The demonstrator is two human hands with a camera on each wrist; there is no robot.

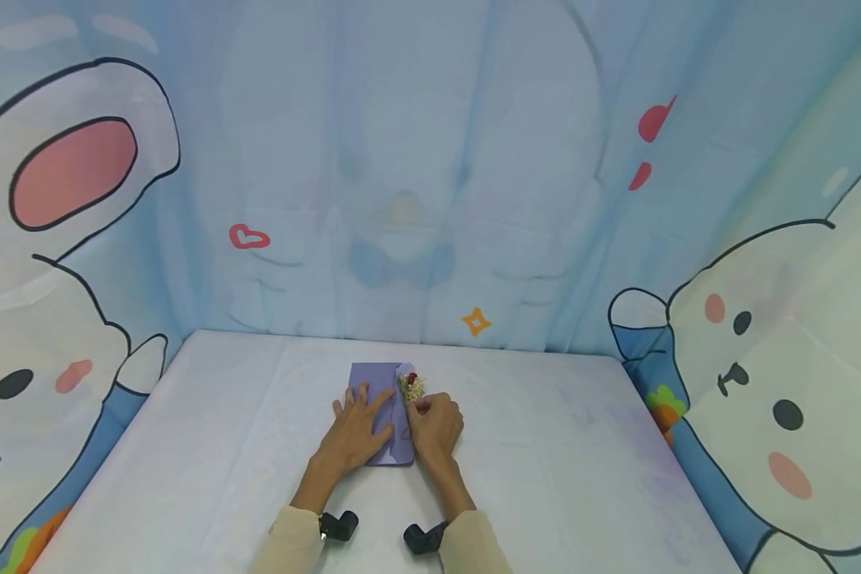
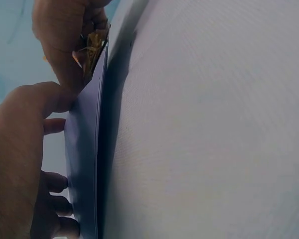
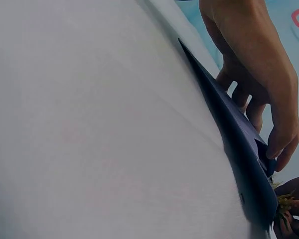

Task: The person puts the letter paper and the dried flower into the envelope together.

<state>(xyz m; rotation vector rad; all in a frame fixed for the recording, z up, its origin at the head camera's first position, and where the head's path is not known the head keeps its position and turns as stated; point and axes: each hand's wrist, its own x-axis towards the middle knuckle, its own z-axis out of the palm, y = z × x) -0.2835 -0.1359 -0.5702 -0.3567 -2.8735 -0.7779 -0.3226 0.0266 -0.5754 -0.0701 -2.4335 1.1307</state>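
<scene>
A purple envelope [image 1: 378, 379] lies on the white table, with a pale-edged flap along its right side. My left hand [image 1: 359, 430] rests on it with fingers spread, pressing its face. A small bunch of dried flowers [image 1: 412, 387], cream with a dark red bloom, sits at the flap's upper right. My right hand [image 1: 438, 426] pinches the bunch at its lower end, beside the envelope's right edge. In the left wrist view the fingers partly cover the dried flowers [image 2: 93, 47]. The right wrist view shows the envelope [image 3: 229, 119] with its near edge slightly raised.
The white-clothed table [image 1: 545, 446] extends around the envelope on all sides. Behind it hangs a light-blue curtain [image 1: 402, 159] printed with cartoon rabbits. A dark wrist camera [image 1: 340, 526] sits at the left cuff and another wrist camera [image 1: 425, 539] at the right.
</scene>
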